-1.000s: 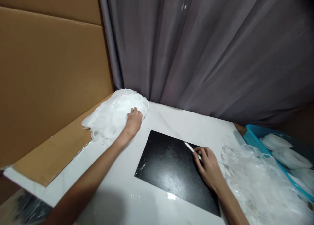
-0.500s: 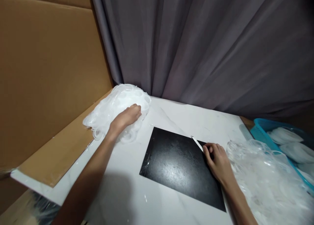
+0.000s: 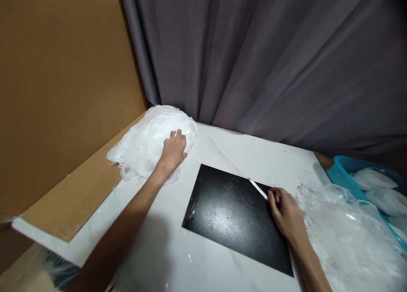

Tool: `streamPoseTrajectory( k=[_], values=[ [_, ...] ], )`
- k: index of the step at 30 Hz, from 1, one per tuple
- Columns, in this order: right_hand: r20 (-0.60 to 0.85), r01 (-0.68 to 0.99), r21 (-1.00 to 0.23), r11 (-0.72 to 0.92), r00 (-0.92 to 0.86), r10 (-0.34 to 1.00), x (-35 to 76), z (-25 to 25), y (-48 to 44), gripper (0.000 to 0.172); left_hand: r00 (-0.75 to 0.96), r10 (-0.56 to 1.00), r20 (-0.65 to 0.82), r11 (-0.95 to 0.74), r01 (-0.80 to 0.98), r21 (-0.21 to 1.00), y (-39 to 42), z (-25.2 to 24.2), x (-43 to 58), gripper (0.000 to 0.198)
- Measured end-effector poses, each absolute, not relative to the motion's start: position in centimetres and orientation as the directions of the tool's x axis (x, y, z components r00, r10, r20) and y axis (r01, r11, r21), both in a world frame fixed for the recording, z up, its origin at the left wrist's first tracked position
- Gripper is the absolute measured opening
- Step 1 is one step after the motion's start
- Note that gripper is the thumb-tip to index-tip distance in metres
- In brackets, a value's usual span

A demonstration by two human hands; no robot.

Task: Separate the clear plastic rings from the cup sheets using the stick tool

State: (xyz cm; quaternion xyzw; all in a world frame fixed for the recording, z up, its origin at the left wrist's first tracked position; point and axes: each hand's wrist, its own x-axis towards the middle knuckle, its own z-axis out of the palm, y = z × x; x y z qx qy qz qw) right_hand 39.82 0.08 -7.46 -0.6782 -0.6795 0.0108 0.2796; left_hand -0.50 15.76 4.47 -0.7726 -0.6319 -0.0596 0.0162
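Observation:
My left hand rests on a heap of translucent white plastic pieces at the back left of the table, its fingers apart and bent a little. Over the right part of a black rectangular mat, my right hand is closed round a thin, pale metal tool. The tool's tip points up and left, near the mat's back edge. Beside my right forearm lies a second heap of clear, ring-edged plastic.
A blue basket with whitish pieces stands at the far right. Brown cardboard rises on the left, with a flat piece on the white marbled table. A grey curtain hangs behind.
My left hand has opened from a closed shape, its fingers now apart on the white heap. My right hand, with the tool, has hardly moved.

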Motion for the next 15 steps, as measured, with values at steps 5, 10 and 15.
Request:
streamPoseTrajectory(
  k=[5,10,15],
  values=[
    [0.35,0.916,-0.396,0.063,0.087,0.933,39.86,-7.67,0.04,0.026,0.232,0.969,0.081,-0.23,0.973,-0.025,15.65,4.62,-0.65,0.042],
    [0.344,0.928,-0.371,0.042,0.095,0.934,39.75,-7.67,-0.22,0.026,0.255,0.964,0.077,-0.254,0.967,-0.012,15.54,5.01,-0.93,0.035],
    [0.337,0.934,-0.355,0.037,0.091,0.937,39.78,-7.63,-0.39,0.026,0.254,0.963,0.086,-0.255,0.967,0.005,15.79,4.49,-0.83,0.045]
  ],
)
